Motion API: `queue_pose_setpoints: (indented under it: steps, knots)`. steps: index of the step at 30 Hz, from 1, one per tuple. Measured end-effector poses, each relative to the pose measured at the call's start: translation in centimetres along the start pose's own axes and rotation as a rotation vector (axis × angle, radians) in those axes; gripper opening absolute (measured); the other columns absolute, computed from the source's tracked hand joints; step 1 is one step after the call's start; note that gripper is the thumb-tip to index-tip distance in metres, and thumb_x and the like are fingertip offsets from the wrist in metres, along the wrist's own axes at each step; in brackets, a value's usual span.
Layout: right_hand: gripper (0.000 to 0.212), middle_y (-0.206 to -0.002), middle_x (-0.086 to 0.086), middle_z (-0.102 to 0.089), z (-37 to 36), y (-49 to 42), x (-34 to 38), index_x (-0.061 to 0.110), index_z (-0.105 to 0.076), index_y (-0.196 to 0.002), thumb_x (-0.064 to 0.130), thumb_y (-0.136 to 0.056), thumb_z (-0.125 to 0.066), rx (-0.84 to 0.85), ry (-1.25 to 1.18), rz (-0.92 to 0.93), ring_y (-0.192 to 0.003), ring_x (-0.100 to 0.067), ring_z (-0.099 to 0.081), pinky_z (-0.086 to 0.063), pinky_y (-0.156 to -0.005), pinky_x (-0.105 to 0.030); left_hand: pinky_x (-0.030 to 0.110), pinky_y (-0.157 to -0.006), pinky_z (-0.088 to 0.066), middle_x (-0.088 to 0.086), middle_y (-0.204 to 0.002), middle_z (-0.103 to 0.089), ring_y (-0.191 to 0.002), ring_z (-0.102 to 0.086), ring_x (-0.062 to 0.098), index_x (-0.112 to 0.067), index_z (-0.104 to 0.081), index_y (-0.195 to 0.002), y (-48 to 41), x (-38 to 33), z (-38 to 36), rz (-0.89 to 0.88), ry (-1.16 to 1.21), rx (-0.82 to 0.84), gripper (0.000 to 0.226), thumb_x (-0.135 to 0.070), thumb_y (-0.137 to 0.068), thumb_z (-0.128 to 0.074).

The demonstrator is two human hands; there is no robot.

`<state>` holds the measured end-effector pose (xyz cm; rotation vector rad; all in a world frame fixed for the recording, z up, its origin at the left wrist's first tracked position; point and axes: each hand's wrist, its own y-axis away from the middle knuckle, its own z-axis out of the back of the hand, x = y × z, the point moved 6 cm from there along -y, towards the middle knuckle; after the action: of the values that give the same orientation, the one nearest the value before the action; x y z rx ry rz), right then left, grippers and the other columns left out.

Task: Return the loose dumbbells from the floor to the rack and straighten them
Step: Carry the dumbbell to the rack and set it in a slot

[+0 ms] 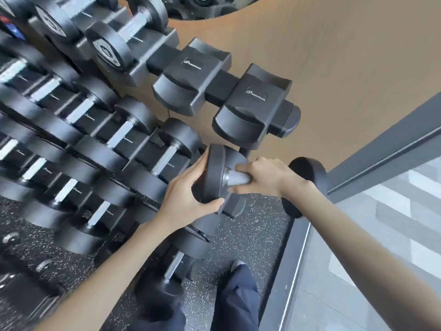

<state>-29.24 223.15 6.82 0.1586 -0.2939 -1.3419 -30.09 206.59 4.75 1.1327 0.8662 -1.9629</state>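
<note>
Your right hand (269, 177) wraps the dumbbell (237, 179) by its knurled handle at centre frame, beside the rack (214, 89). Your left hand (188, 194) grips one head. It is likely heavy and rigid, so trust the handle.

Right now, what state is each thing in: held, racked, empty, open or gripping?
Held dumbbell: off the rack, carried in both hands.
Left hand: curled round one head of it.
Right hand: gripping the knurled handle.
End top cradle: empty.
Next top cradle: empty.
Racked dumbbells: seated in their cradles.
</note>
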Motion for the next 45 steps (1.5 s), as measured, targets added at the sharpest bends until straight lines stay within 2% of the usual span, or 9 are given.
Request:
queue_pose_setpoints:
  steps: [2,6,16,24,29,34,37,42,45]
  knots:
    - [0.044,-0.079,-0.002,-0.045,0.8,-1.2,-2.1,0.025,-0.037,-0.08,0.067,-0.078,-0.051,0.017,0.03,0.07,-0.089,-0.032,-0.057,-0.038,-0.068,-0.034,0.048,-0.105,-0.04,-0.004,-0.148,-0.04,-0.133,-0.042,0.015,-0.02,-0.03,-0.147,-1.2,-0.3,-1.3,0.035,0.005,-0.08,0.093,-0.035,-0.067,-0.074]
    - [0.048,-0.088,-0.006,-0.059,3.0,-2.5,-6.8,0.023,-0.05,-0.088,0.068,-0.074,-0.051,-0.011,0.07,0.195,-0.091,-0.033,-0.058,-0.044,-0.074,-0.037,0.046,-0.105,-0.042,-0.005,-0.148,-0.041,-0.132,-0.044,0.014,-0.022,-0.029,-0.147,-4.1,-2.3,-4.4,0.081,0.007,-0.212,0.093,-0.035,-0.066,-0.073]
    - [0.046,-0.068,-0.001,-0.05,6.6,-7.0,-12.7,0.019,-0.053,-0.084,0.064,-0.074,-0.055,-0.018,0.12,0.371,-0.07,-0.027,-0.046,-0.036,-0.062,-0.032,0.042,-0.106,-0.041,-0.001,-0.148,-0.041,-0.132,-0.043,0.012,-0.014,-0.027,-0.148,-10.1,-3.3,-8.2,0.134,-0.022,-0.416,0.092,-0.025,-0.068,-0.072]
    - [0.042,-0.057,0.006,-0.034,7.9,-13.0,-12.9,0.027,-0.038,-0.074,0.065,-0.076,-0.055,0.045,0.261,0.484,-0.068,-0.027,-0.041,-0.032,-0.06,-0.031,0.046,-0.106,-0.04,-0.003,-0.144,-0.045,-0.132,-0.044,0.015,-0.02,-0.026,-0.148,-13.1,-0.1,-7.4,0.216,0.05,-0.577,0.095,-0.025,-0.066,-0.074]
    - [0.047,-0.058,0.004,-0.033,8.6,-16.1,-13.3,0.022,-0.044,-0.08,0.067,-0.075,-0.053,0.077,0.396,0.572,-0.071,-0.029,-0.047,-0.03,-0.06,-0.03,0.033,-0.104,-0.044,-0.001,-0.144,-0.046,-0.127,-0.049,0.008,-0.011,-0.028,-0.147,-14.8,0.5,-7.6,0.239,0.083,-0.653,0.096,-0.014,-0.065,-0.08]
    - [0.048,-0.062,0.001,-0.039,9.6,-17.6,-14.6,0.02,-0.052,-0.087,0.066,-0.075,-0.054,0.104,0.46,0.642,-0.072,-0.031,-0.049,-0.027,-0.059,-0.03,0.04,-0.103,-0.045,-0.006,-0.144,-0.045,-0.126,-0.05,0.011,-0.014,-0.026,-0.147,-16.5,0.3,-9.1,0.257,0.099,-0.715,0.098,-0.025,-0.065,-0.079]
    - [0.046,-0.058,0.002,-0.038,9.8,-18.6,-15.4,0.021,-0.049,-0.082,0.066,-0.075,-0.055,0.109,0.459,0.684,-0.067,-0.03,-0.045,-0.029,-0.057,-0.031,0.031,-0.102,-0.045,-0.008,-0.144,-0.044,-0.126,-0.05,0.01,-0.009,-0.028,-0.146,-17.5,-0.1,-10.1,0.252,0.056,-0.792,0.096,-0.032,-0.066,-0.074]
    - [0.052,-0.07,-0.008,-0.058,8.8,-19.7,-15.1,0.02,-0.054,-0.092,0.069,-0.075,-0.05,0.074,0.502,0.83,-0.077,-0.036,-0.059,-0.031,-0.059,-0.032,0.021,-0.099,-0.045,-0.037,-0.128,-0.048,-0.116,-0.054,-0.004,-0.013,-0.028,-0.147,-17.7,0.0,-11.2,0.34,0.073,-0.892,0.096,-0.021,-0.064,-0.077]
    - [0.052,-0.075,-0.011,-0.062,8.7,-20.5,-15.0,0.02,-0.052,-0.088,0.069,-0.075,-0.049,0.059,0.492,0.875,-0.08,-0.036,-0.06,-0.03,-0.058,-0.032,0.026,-0.1,-0.046,-0.028,-0.128,-0.053,-0.114,-0.056,-0.002,-0.018,-0.03,-0.146,-18.0,0.0,-10.8,0.378,0.08,-0.938,0.095,-0.036,-0.063,-0.072]
